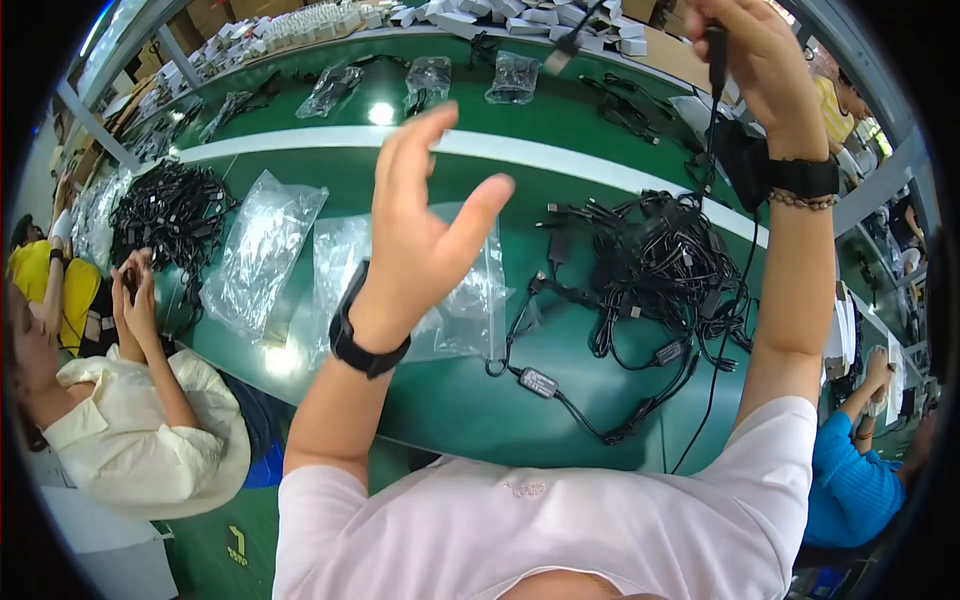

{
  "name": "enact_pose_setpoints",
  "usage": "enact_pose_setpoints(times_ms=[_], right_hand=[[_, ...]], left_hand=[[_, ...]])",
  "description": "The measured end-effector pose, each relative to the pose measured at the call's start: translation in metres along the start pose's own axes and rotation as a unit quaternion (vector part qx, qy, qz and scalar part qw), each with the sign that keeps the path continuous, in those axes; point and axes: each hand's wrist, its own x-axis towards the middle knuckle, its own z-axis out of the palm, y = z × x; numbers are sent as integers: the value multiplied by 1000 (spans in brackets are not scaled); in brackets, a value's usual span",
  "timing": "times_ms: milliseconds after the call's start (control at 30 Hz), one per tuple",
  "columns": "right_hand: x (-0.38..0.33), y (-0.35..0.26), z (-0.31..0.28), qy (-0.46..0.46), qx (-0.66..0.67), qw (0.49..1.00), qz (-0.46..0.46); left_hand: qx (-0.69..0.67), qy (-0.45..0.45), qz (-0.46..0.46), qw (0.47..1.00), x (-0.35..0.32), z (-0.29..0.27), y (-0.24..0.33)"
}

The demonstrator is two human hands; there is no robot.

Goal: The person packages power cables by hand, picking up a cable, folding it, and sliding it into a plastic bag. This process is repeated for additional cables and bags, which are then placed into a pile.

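Observation:
My left hand (pixel 425 235) is raised over the near middle of the table, fingers stretched and thumb apart, holding nothing. Below it lie clear plastic bags (pixel 335 262). High at the right, my right hand (pixel 755 70) is closed on a black cable (pixel 716 65), whose cord hangs down past my wrist toward the table. A blurred USB plug (pixel 563 50) hangs in the air left of that hand; its link to the held cable is out of view. Beneath my right arm sits a tangled pile of black cables (pixel 665 250). One cable with a small inline box (pixel 538 382) trails toward me.
Another clear bag (pixel 265 255) and a second cable heap (pixel 168 215) lie left. Beyond the white strip (pixel 480 147) are bagged cables (pixel 428 80) and loose ones; white boxes (pixel 520 18) line the back. A co-worker in cream (pixel 150 430) sits left, another in blue (pixel 850 480) right.

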Motion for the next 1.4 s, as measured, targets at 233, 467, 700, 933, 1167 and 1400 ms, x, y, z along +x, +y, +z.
enact_pose_setpoints(times_ms=[233,467,700,933,1167,1400], right_hand=[[-12,79,42,203,-505,815,198],[-11,101,59,239,-623,725,172],[-102,152,47,230,-332,852,333],[-110,185,63,302,-102,889,329],[-96,191,72,44,-891,451,20],[-95,198,49,-47,-955,276,-102]], left_hand=[[-441,-167,-206,858,28,32,27],[-603,-154,-283,730,18,39,15],[-752,45,-227,617,28,12,-14],[-677,173,-201,687,36,-3,-19],[-734,169,-184,631,42,2,-9],[-702,273,-317,576,47,6,-10]])
